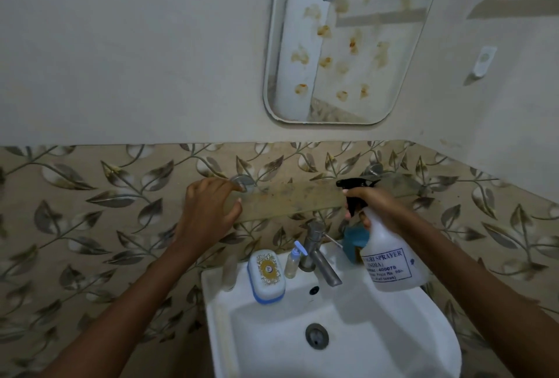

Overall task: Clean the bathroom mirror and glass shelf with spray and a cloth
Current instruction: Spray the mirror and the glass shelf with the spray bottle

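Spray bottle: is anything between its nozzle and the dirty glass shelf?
Nothing visible. The spray bottle in the right hand has its nozzle over the glass shelf. The left hand rests at the far end.

Dim bathroom corner

Plain cream wall [136, 60] above leaf-patterned tiles [75, 211]; white basin [378, 332] with steel tap [317, 253] below.

Both forearms bare to frame edge, no sleeves. Left hand [208, 211] and right hand [378, 205] above the sink [393, 332]: bare, ungloved.
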`<move>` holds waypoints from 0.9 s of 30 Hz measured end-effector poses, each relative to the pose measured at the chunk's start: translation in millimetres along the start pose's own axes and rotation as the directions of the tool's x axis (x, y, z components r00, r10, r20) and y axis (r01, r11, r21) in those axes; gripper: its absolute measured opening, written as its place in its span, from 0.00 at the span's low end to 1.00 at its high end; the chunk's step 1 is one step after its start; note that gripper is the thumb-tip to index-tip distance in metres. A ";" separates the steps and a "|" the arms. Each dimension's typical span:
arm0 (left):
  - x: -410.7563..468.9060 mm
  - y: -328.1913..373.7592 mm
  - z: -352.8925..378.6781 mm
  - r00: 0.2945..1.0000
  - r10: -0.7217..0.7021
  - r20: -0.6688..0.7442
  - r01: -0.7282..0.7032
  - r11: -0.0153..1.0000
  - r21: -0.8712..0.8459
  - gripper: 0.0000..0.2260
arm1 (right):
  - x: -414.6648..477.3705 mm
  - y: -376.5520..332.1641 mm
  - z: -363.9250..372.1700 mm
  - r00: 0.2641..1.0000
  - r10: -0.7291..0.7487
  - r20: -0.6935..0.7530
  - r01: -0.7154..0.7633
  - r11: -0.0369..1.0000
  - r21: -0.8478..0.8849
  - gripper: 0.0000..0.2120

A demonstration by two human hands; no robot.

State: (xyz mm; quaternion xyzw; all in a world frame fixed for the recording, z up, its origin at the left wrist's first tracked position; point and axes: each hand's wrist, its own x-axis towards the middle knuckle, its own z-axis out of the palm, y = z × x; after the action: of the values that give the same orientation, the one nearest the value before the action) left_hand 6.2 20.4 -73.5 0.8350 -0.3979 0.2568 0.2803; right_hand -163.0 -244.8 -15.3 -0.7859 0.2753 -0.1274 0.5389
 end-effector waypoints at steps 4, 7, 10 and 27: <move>-0.2 -1.6 1.2 1.000 -0.002 -0.004 0.002 1.000 0.005 0.18 | -8.8 -7.6 29.2 0.999 -0.025 0.023 0.025 1.000 -0.006 0.11; 0.2 0.7 0.2 0.999 -0.014 -0.032 0.013 0.999 -0.042 0.18 | -16.9 -14.8 49.2 0.992 -0.074 0.104 0.072 0.997 0.017 0.09; -0.1 2.5 -3.5 0.994 -0.074 -0.078 0.059 0.982 -0.179 0.17 | -23.4 -22.7 69.2 0.983 -0.089 0.158 0.082 0.995 0.055 0.06; 0.9 1.7 -5.9 0.979 -0.175 -0.108 0.130 0.936 -0.328 0.16 | -34.8 -20.7 102.8 0.990 -0.094 0.101 0.083 0.990 0.112 0.05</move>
State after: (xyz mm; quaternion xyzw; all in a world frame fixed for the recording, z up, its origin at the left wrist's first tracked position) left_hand 4.1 23.0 -68.2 0.7875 -0.3481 0.2226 0.4572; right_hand -134.2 -139.5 -32.8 -0.7728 0.2040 -0.1241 0.5881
